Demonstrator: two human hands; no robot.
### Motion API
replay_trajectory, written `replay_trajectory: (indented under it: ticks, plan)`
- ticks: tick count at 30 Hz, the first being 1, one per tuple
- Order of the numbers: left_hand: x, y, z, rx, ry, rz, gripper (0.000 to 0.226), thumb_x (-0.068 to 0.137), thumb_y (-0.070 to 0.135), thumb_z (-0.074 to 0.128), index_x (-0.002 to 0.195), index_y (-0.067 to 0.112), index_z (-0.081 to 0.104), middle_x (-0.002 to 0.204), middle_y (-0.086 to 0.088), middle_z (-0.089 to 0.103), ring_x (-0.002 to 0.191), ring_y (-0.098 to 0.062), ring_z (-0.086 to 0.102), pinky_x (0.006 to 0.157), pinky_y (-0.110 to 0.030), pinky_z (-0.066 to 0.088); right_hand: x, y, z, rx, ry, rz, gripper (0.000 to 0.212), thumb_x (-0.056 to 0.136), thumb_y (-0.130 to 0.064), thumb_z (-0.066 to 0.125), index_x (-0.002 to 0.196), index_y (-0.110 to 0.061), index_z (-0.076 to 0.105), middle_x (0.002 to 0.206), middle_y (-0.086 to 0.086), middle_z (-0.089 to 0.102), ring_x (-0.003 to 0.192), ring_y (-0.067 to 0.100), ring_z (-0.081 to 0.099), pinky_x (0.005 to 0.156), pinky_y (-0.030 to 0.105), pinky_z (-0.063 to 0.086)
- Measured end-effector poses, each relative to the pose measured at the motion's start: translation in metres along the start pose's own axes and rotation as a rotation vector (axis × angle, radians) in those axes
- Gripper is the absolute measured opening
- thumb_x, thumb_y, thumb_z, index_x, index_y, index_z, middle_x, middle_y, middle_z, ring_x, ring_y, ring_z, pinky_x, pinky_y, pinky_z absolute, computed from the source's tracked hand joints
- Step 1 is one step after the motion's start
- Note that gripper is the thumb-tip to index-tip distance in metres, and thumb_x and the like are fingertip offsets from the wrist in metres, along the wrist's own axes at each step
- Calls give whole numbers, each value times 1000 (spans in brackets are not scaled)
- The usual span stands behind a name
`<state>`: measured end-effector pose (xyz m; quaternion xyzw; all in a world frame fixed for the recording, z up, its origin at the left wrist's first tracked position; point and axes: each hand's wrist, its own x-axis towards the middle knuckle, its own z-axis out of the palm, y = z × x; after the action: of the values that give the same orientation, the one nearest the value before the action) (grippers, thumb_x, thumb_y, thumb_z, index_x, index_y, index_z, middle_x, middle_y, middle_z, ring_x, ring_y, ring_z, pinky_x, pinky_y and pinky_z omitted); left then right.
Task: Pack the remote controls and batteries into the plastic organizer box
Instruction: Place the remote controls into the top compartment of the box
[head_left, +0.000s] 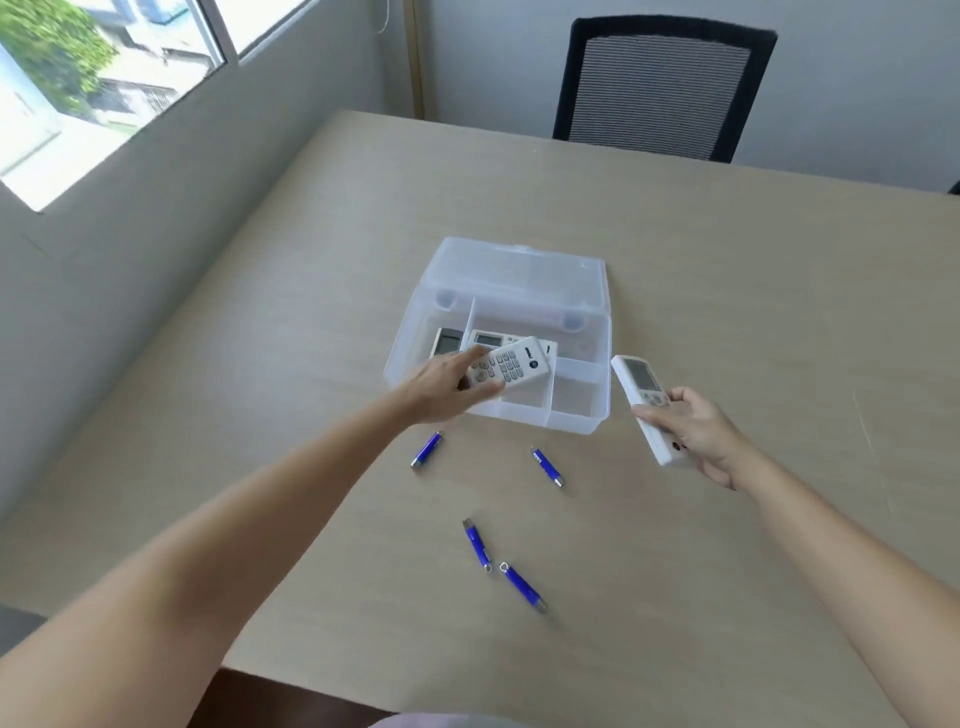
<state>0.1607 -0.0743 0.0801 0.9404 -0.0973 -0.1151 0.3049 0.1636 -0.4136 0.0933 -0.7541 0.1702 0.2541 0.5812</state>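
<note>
Where the pale wood-grain table (727, 291) meets its far edge, I see a black mesh chair (660, 88). Mid-table sits the clear plastic organizer box (582, 415), lid open, two remotes inside. My left hand (447, 384) grips a white keypad remote (511, 366) over it; my right hand (696, 431) clasps a white slab remote (647, 402) beside it. Four blue cylindrical batteries (548, 466) lie nearer me.

Translucent, frosted-clear organizer box (582, 410) at frame centre holds white remotes (511, 366) with grey buttons. Four blue, silver-tipped batteries (478, 543) lie below on the pale beige woodgrain table (753, 312). Upper right: black chair (665, 88), grey striped mesh.
</note>
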Motion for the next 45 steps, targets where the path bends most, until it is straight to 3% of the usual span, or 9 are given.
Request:
replay_trajectory:
  ticks: [9,16,21,24,29,33,36,42,45]
  plan:
    - [165,-13,1,284,-108,-68,38,101,33,28,137,32,41,122,-11,58,112,-30,55,96,-45,39,74,-61,1,76,34,-50,30,90,-24,64,118,-13,62,92,4,66,67,15,60,55,25,46]
    - [195,-40,13,430,-316,-11,36,102,38,28,132,42,47,120,-3,60,118,-25,49,95,-45,26,127,-68,7,79,37,-91,27,93,-7,57,120,-4,57,88,6,68,55,2,67,61,25,54]
    - [192,-52,14,572,-357,53,35,101,30,36,130,43,50,120,-6,53,117,-26,45,99,-45,24,152,-75,22,-62,41,-120,29,90,-7,63,117,0,57,99,21,69,64,18,65,61,30,53]
    - [178,-56,16,501,-207,27,38,98,23,43,130,39,53,132,-4,45,127,-26,37,110,-55,17,165,-83,38,-237,4,-195,28,86,-9,67,114,-8,64,98,18,71,65,18,66,61,30,56]
    - [113,-91,17,377,439,-285,55,82,5,54,132,28,50,136,-8,47,120,-33,46,103,-49,31,184,-93,84,-519,-144,-252,31,84,-17,69,116,-18,69,95,9,73,80,21,66,75,36,54]
    - [75,-115,25,259,372,-568,70,82,-5,40,144,28,30,146,-6,39,127,-33,40,107,-48,30,192,-93,123,-591,-201,-245,29,88,-20,65,116,-17,71,78,-2,68,69,10,61,57,14,48]
    - [73,-119,25,154,358,-535,77,76,-14,33,144,22,33,137,-9,51,117,-35,48,102,-44,38,193,-87,140,-712,-136,-227,27,93,-27,56,115,-24,70,108,5,74,109,25,64,97,36,50]
    - [70,-114,12,-57,318,-463,63,91,-8,31,148,20,30,139,-16,45,118,-36,50,98,-44,41,176,-87,147,-1126,-194,-204,51,101,-40,28,150,-29,28,156,8,34,148,32,15,114,62,-3]
    - [53,-100,9,-312,554,-439,44,97,8,40,141,14,38,135,-16,40,112,-30,51,100,-43,43,137,-73,145,-932,-18,-492,49,99,-29,42,146,-14,40,147,18,40,141,35,31,115,48,22]
